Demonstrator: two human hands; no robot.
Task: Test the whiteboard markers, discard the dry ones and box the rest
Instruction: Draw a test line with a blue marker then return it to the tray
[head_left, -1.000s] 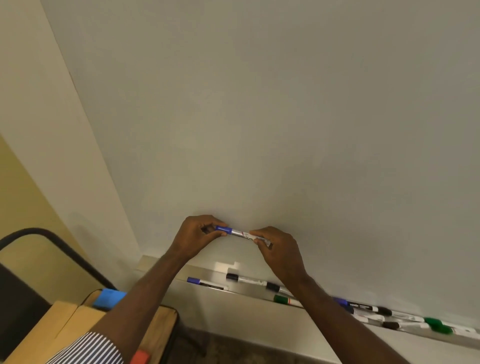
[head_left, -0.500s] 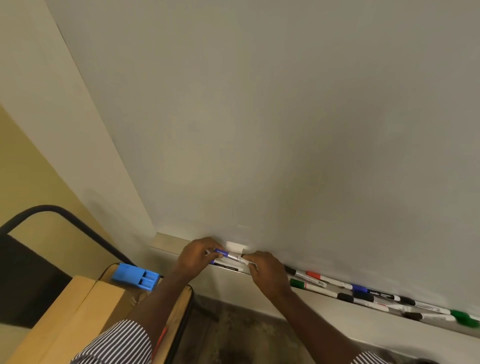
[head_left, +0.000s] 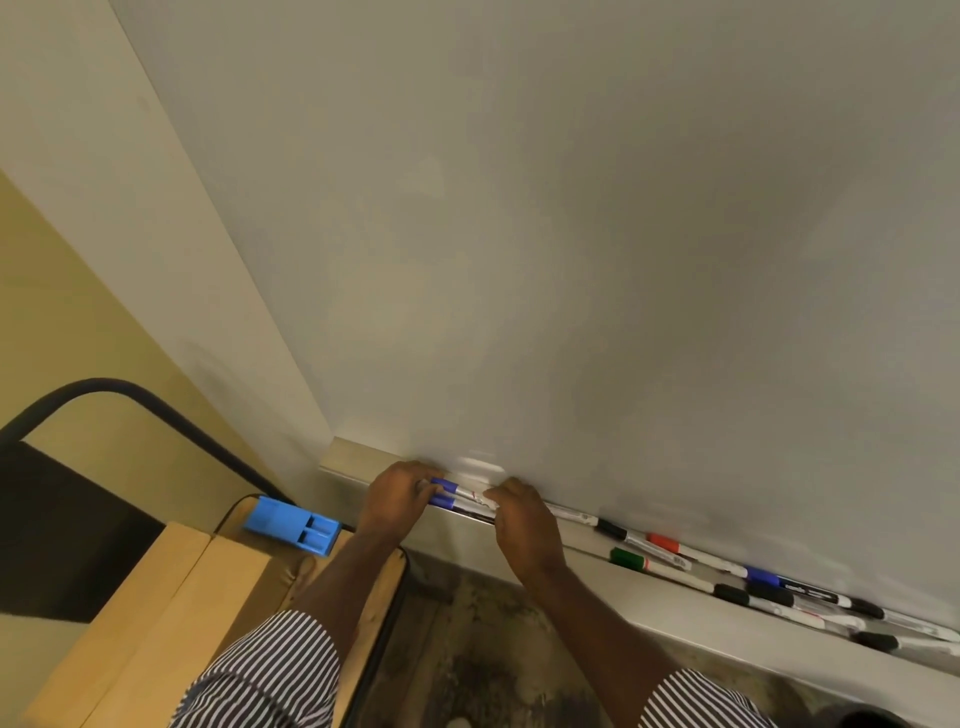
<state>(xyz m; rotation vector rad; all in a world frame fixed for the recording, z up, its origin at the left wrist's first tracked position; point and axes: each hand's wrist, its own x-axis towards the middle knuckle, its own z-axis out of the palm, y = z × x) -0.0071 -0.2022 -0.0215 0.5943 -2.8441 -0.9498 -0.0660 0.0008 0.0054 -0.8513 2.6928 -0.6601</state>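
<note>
A blue-capped whiteboard marker (head_left: 461, 490) lies level at the left end of the marker ledge (head_left: 353, 457), just under the whiteboard (head_left: 571, 234). My left hand (head_left: 400, 499) grips its capped end and my right hand (head_left: 519, 519) pinches its white barrel. A second blue-capped marker (head_left: 445, 502) lies right below it on the ledge. Further right on the ledge lie several more markers, among them a green one (head_left: 631, 560), a red one (head_left: 667, 545) and a black one (head_left: 732, 595).
A blue plastic box (head_left: 291, 525) sits on a wooden desk (head_left: 156, 597) at the lower left, below the ledge's end. A black cable (head_left: 156, 405) arcs along the yellow wall. The dark patterned floor (head_left: 493, 649) shows between my arms.
Both hands have come down from in front of the board to the ledge, carrying the blue marker with them. The view has tipped downward and leftward.
</note>
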